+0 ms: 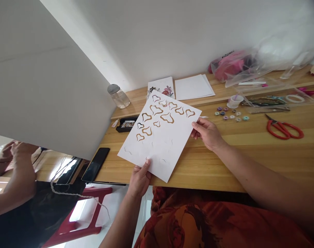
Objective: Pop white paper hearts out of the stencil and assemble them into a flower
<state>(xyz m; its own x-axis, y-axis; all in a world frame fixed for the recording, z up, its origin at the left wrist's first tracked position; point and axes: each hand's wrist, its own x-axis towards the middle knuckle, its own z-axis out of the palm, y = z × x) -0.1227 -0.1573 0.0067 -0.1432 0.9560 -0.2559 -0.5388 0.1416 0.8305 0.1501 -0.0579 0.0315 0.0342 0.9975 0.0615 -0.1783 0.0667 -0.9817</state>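
Note:
A white sheet [169, 144] with brown and dark curved shapes on its upper part and faint curved marks lower down is held tilted above the front of the wooden table. My left hand [140, 177] grips its lower edge, thumb on top and fingers underneath. At the sheet's right edge my right hand [206, 132] pinches it between thumb and fingers. Behind the sheet, partly covered by it, lies a white card with floral pictures [163, 84]. Blank white paper [194, 87] lies beside that card.
Red-handled scissors [284, 130], small round beads [232, 117], a white cup [234, 101] and a clear tray [275, 100] are at right. A bottle [118, 96], black box [126, 124] and phone [96, 164] stand left. Another person's arms [20, 168] show beyond the grey partition [48, 75].

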